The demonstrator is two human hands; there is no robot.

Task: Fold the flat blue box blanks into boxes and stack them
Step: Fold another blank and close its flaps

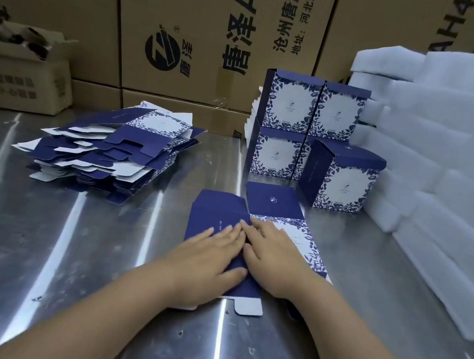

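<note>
You are pressing both hands flat on one flat blue box blank [215, 211], which is lying on the steel table [66, 246] right in front of you. Your left hand [209, 255] is resting on the plain dark blue panel. Its fingers [229, 235] are lying straight and only slightly spread, and the thumb is lying out to the side on the card. Your right hand [275, 257] is lying just beside it, covering most of the white panel with the blue leaf print, with its fingers [265, 226] likewise straight and close together. The fingertips of the two hands are meeting, or very nearly meeting, over the line between the two panels. Neither hand is curling round or pinching anything. The blank's far flap, bearing a small white logo, is sticking out beyond your right hand, and a white-backed tab is showing at the near edge between your wrists.

To your left, a loose pile of flat blanks [117, 149] is sitting on the table, well apart from your hands. Beyond the blank, folded boxes [308, 128] are standing two high and two wide, and one more box [348, 180] is standing just in front of them, near the blank's far flap. White foam sheets [447, 164] are lying piled to the right of the boxes. Brown cartons [190, 34] are lining the back, and a small open carton [23, 76] is sitting at the far left.
</note>
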